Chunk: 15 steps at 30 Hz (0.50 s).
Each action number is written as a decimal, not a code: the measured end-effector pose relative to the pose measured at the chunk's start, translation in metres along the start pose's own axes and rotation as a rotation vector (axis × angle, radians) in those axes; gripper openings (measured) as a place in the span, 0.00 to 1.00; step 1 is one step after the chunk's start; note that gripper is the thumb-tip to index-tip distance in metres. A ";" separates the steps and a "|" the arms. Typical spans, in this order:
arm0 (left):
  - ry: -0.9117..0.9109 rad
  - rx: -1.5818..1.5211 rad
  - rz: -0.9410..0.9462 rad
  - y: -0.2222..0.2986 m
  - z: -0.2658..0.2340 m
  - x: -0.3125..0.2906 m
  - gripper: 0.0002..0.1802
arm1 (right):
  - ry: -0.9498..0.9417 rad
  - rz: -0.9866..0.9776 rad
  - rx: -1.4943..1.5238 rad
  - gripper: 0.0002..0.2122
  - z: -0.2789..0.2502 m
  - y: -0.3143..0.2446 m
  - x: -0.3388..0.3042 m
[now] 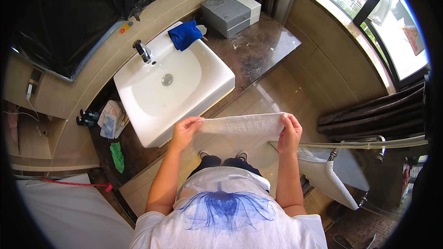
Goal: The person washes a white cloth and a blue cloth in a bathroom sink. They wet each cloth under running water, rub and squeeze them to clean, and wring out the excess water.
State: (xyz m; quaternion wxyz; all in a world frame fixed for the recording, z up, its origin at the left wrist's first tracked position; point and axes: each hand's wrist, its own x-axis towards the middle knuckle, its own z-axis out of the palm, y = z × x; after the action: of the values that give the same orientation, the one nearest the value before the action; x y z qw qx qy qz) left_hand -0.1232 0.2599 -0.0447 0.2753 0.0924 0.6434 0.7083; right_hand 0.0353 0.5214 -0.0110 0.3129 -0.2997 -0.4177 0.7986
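Note:
A white towel is stretched sideways in front of me, folded into a long band. Its left end is pinched in my left hand, fingers closed on the corner. My right hand grips the other end, thumb over the top edge. The towel hangs in the air above the tiled floor, beyond my feet and apart from the white sink. The sink basin holds no standing water that I can see, and its chrome faucet stands at the back edge. A blue cloth drapes over the sink's far right corner.
On the dark marble counter stand a grey box with glasses on top, folded cloths, dark pump bottles and a green cloth. To my right, another white towel hangs on a rail by a glass panel.

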 end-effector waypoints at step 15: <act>-0.490 0.411 0.330 0.039 0.083 -0.007 0.06 | -0.619 0.070 -0.340 0.17 0.045 0.005 -0.028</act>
State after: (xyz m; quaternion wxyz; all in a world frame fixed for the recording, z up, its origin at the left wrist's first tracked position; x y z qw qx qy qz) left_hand -0.0876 0.3264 0.0078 0.2791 0.4155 0.6636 0.5560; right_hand 0.0180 0.4764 0.0118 0.0894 -0.1053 -0.6090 0.7810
